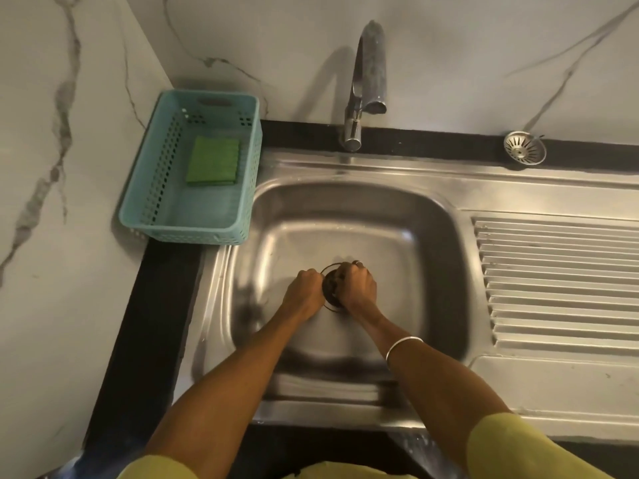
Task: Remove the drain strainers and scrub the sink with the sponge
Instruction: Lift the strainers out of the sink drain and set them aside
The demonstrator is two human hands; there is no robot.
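Both hands, left (303, 292) and right (356, 285), curl round the strainer (331, 288) between them in the sink (345, 216); the sponge (213, 160) lies well up-left in a basket (145, 188).

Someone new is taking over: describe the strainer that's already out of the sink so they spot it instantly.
Start at the faucet on the back wall and follow the black ledge to the right. The loose strainer sits there, behind the ribbed drainboard. It is a small round shiny metal cup with radiating slots and a centre knob, the only thing on that ledge.
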